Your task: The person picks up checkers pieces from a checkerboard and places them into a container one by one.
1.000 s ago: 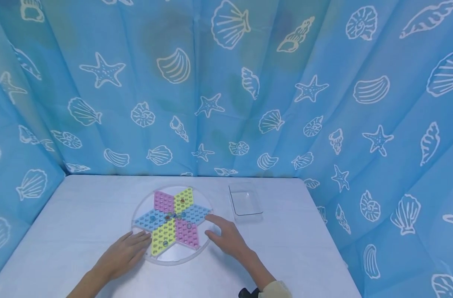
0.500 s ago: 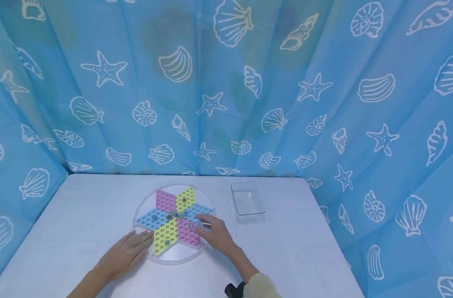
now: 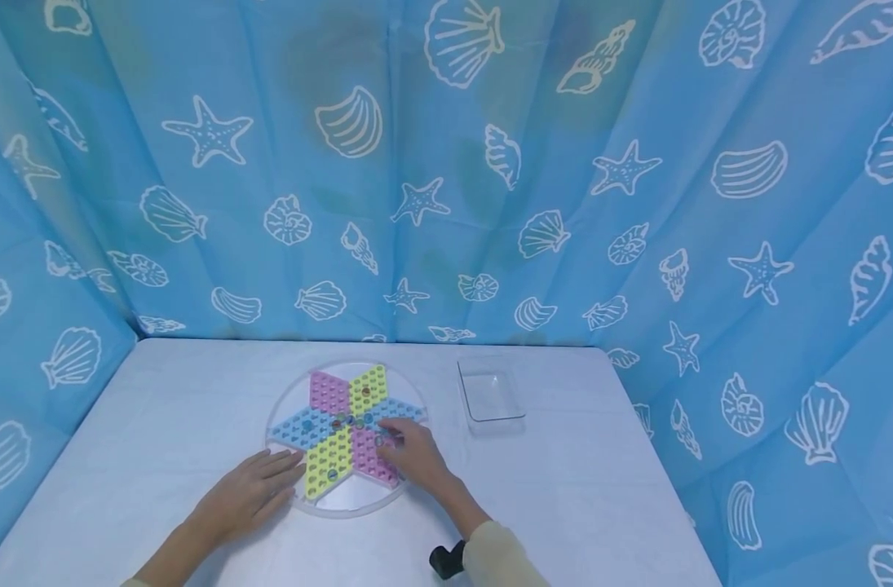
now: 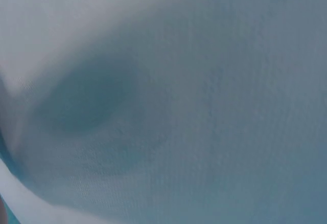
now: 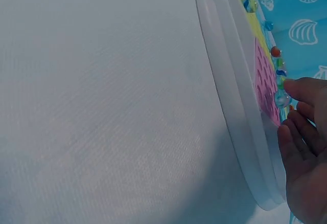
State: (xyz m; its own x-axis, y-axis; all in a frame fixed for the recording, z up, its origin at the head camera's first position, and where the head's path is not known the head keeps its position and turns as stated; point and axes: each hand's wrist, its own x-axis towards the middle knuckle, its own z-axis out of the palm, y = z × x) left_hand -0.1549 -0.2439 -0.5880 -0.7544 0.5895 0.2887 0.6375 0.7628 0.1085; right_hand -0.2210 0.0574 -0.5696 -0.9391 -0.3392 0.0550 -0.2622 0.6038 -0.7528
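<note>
A round Chinese checkers board with a six-pointed star in pink, yellow and blue lies on the table. Several glass marbles sit on it, some lined up near the star's centre. My right hand is over the board's right side, thumb and fingers apart. Its fingertips are right at a clear marble on the pink section. My left hand lies flat with straight fingers, fingertips at the board's left rim. The left wrist view shows only blurred pale cloth.
A clear rectangular container stands to the right of the board. The table has a white cover. A blue curtain with white shells and starfish hangs behind and along both sides.
My right hand has moved left from the board's right rim to the clear marble on the pink section. The left hand has stayed at the rim; the view has shifted slightly.
</note>
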